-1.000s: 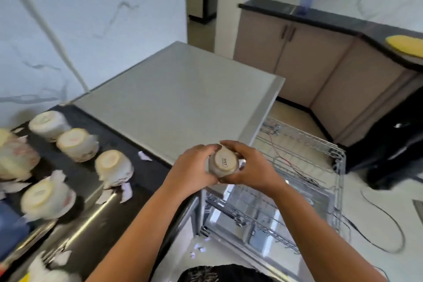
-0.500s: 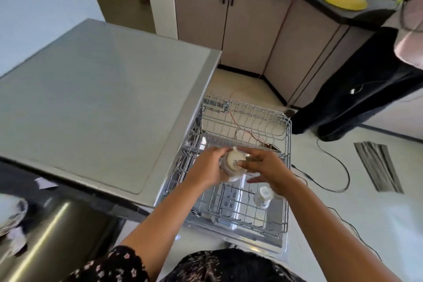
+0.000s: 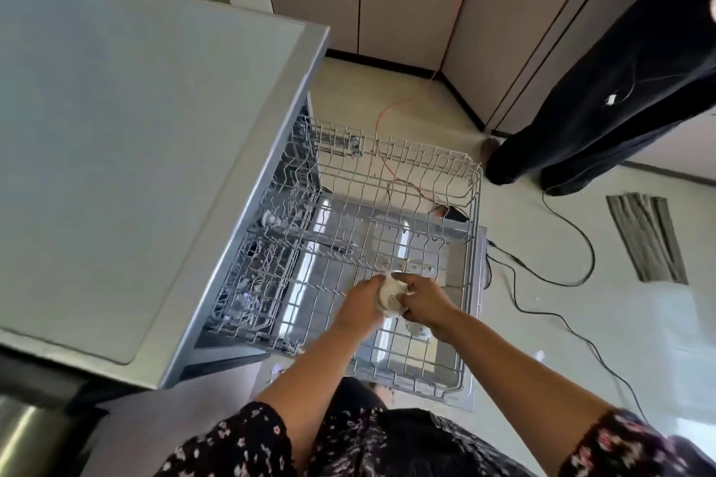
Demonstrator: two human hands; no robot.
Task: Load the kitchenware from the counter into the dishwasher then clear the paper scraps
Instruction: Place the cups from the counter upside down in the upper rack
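Over the dishwasher rack (image 3: pixel 474 205), L grip (image 3: pixel 358 302) & R grip (image 3: pixel 426 300) both curl round an upturned cup (image 3: pixel 391 298); vs 0.5 s ago, cup's lower, nearer the wires.

You're wearing a dark top (image 3: pixel 387 449) scattered with small pink and white flowers — the same print runs over the left sleeve (image 3: pixel 240 441) and the right sleeve (image 3: pixel 620 445) (both end near the elbow). Your left hand (image 3: pixel 360 302) and right hand (image 3: pixel 426 302) are bare.
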